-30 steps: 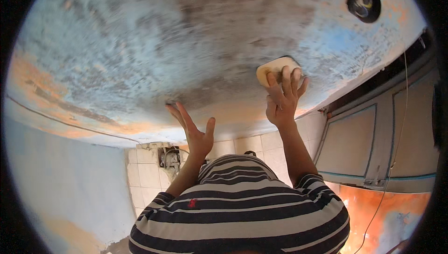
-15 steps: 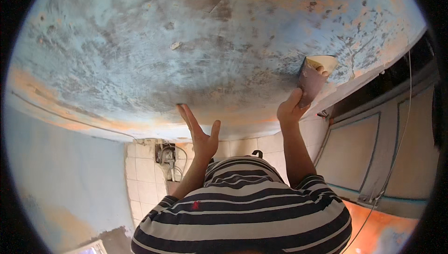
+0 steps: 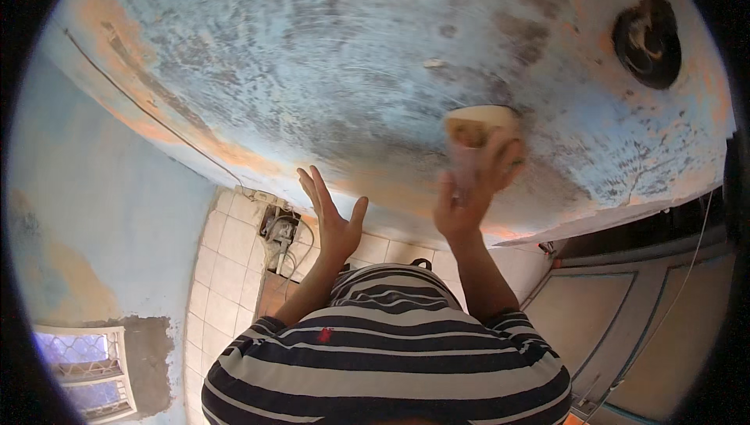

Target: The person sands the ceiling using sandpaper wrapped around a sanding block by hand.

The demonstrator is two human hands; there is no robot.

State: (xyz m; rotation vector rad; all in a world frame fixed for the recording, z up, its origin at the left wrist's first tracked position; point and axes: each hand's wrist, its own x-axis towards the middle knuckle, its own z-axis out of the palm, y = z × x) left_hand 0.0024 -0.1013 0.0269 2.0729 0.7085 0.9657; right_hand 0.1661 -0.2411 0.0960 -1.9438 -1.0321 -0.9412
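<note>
Holding nothing, left hand [image 3: 336, 228] has spread fingers by the lower edge of the mottled blue-orange plaster surface [image 3: 351, 58]; right hand [image 3: 475, 191], blurred, grips a cream, flat pad [image 3: 484, 116] nearer its right edge. Looks part-scuffed; dark patches [image 3: 530, 38] remain.

Free gap between left fingers [image 3: 323, 193] and right fingers [image 3: 508, 151], mottled blue surface [image 3: 328, 58] blocking beyond

Room under renovation, patchy blue paint [image 3: 312, 73], raw grey plaster [image 3: 150, 362], grilled window [image 3: 84, 374], pale tiles [image 3: 226, 261]
</note>
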